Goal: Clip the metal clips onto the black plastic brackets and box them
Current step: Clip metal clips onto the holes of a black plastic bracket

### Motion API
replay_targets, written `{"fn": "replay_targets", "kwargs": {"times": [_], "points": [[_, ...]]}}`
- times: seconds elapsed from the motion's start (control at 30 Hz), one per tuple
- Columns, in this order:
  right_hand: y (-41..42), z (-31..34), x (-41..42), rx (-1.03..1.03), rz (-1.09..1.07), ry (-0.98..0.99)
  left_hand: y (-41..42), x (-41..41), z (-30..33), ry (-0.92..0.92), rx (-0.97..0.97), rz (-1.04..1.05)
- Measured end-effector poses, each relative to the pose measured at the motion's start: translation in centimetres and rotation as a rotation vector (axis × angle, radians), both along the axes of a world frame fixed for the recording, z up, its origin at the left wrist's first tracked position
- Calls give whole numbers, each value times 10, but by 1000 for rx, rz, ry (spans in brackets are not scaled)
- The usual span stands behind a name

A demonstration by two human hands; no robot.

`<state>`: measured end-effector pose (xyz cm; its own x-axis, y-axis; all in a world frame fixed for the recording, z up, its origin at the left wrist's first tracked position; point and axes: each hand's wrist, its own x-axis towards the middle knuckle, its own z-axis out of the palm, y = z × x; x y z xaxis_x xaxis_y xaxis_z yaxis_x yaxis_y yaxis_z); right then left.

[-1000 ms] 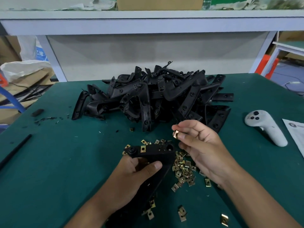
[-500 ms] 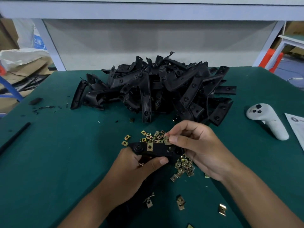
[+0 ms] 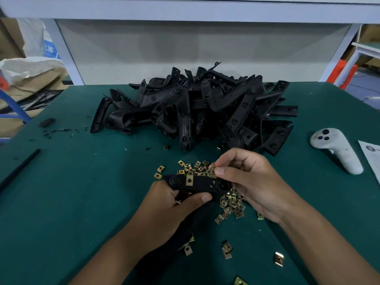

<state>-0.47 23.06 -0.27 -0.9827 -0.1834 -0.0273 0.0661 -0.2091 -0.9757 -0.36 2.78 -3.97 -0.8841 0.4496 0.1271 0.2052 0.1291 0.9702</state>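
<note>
The right hand [image 3: 253, 182] has its grip clenched on a single metal clip [image 3: 213, 172], pinched between thumb and forefinger at the far right end of the black bracket [image 3: 199, 185]. The clip touches the bracket's upper edge there. The left hand [image 3: 174, 210] has its grip wrapped round the same bracket from below, thumb laid across its near edge, holding it just above the surface [image 3: 72, 202]. One fitted clip [image 3: 189, 180] already sits on the bracket, towards its left half, beside a round boss.

Loose clips [image 3: 232, 204] lie scattered under and around both hands, thickest at 5 o'clock from the bracket and again at 12 o'clock just behind it; a few strays lie further out towards 6 o'clock, near the forearms.

At 12 o'clock, well beyond the hands, a heap of black brackets [image 3: 195, 108] is piled on the green surface. At 3 o'clock a white handheld controller [image 3: 337, 149] lies flat, with the corner of a printed sheet [image 3: 372, 159] just right of it. At 9 o'clock a thin black rod [image 3: 20, 167] lies aslant, and black scraps [image 3: 57, 131] are strewn at 10 o'clock.
</note>
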Motion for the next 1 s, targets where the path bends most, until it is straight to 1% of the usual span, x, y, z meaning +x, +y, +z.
{"fn": "replay_targets", "kwargs": {"times": [0.2,0.3,0.63,0.73,0.87,1.0], "points": [[-1,-1,0,8,-18,-18,-1,-1,-1,16,-36,14],[-3,-4,-1,-9,-14,-34,-1,-2,-2,53,-61,11],[-2,-5,-1,-19,5,-33,1,0,2,28,-16,-16],[0,-3,0,30,14,-12,1,1,4,79,-37,-31],[7,-2,-1,182,30,65,-1,1,4,156,-98,-17],[11,0,-2,219,78,75,-2,-1,3,160,-119,-37]]}}
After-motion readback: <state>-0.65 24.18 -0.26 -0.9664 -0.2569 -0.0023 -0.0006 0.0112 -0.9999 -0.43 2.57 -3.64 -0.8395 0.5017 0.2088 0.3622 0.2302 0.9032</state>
